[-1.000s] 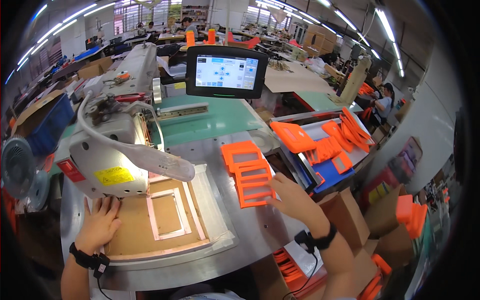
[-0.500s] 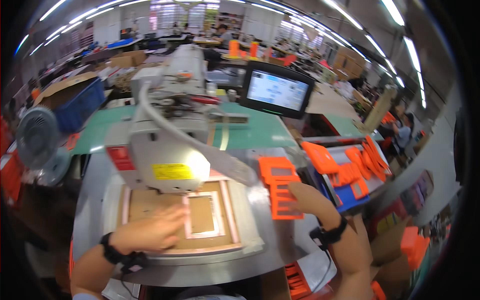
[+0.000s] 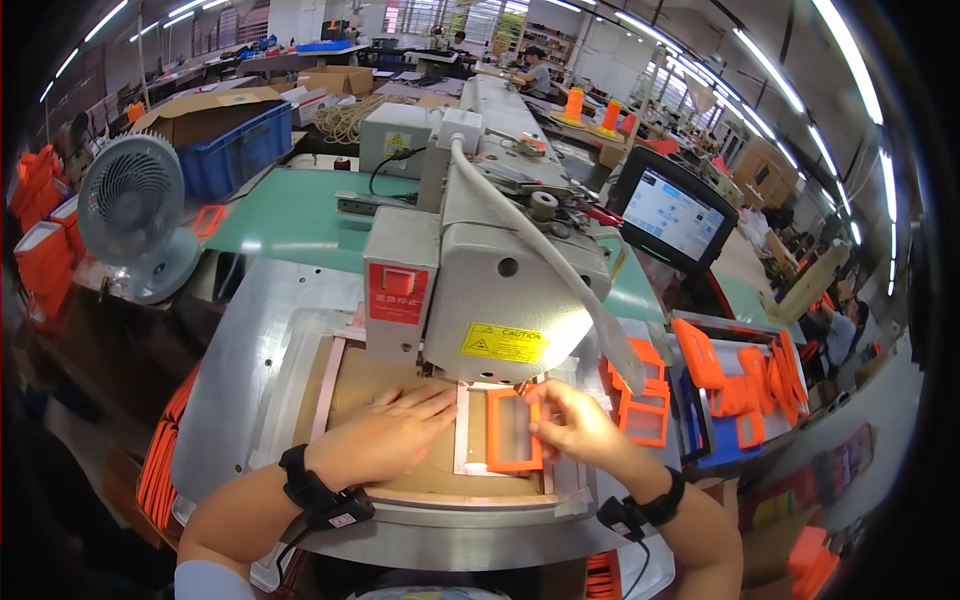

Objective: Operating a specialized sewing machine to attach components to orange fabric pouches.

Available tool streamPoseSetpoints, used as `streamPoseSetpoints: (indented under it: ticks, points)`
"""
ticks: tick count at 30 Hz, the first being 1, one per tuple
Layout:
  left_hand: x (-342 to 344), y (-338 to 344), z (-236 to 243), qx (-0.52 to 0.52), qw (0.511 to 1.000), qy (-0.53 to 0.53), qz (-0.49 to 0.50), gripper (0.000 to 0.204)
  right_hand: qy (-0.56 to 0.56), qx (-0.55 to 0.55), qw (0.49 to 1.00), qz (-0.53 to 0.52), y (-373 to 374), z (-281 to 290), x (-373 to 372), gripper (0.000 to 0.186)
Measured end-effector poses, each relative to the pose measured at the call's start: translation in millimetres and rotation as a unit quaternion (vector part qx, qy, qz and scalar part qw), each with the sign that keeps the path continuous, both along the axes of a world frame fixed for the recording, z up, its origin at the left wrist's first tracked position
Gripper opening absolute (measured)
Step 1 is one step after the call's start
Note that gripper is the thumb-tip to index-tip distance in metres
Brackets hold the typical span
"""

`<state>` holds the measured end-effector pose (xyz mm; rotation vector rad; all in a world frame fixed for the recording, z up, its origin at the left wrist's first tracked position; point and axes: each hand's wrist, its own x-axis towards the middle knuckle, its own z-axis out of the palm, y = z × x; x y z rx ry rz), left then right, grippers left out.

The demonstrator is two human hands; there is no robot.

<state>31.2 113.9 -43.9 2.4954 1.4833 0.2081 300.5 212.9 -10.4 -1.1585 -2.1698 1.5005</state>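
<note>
An orange rectangular frame [image 3: 494,432] with a see-through middle lies over the pink-edged slot [image 3: 461,430] of a brown template board [image 3: 365,368]. My right hand [image 3: 580,428] pinches its right edge between thumb and fingers. Flat on the board to the left of the slot rests my left hand [image 3: 378,440], fingers stretched out and holding nothing. Just behind both hands stands the grey head of a sewing machine [image 3: 490,270], its lamp shining onto the right hand. The needle area is partly hidden.
Orange frames [image 3: 643,424] lie right of the board, by a blue tray of orange pieces [image 3: 735,395]. A screen [image 3: 677,210] stands behind them. At left are a fan [image 3: 133,200], a blue crate [image 3: 235,150] and stacked orange pieces [image 3: 165,460].
My right hand has moved left from the orange frames to the slot, now holding one frame. My left hand stays flat on the board. The view has shifted left.
</note>
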Motion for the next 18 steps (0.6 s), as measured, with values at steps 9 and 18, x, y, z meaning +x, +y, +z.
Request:
streamPoseSetpoints:
  ticks: [9,18]
  points:
    - [6,-5,1,0.068,0.998,0.009,0.002,0.060,-0.126,0.034,0.991,0.007,0,-8,-31,0.030]
    - [21,-3,-2,0.082,0.994,-0.064,0.017,0.052,-0.144,0.074,0.987,0.014,7,-18,-32,0.034]
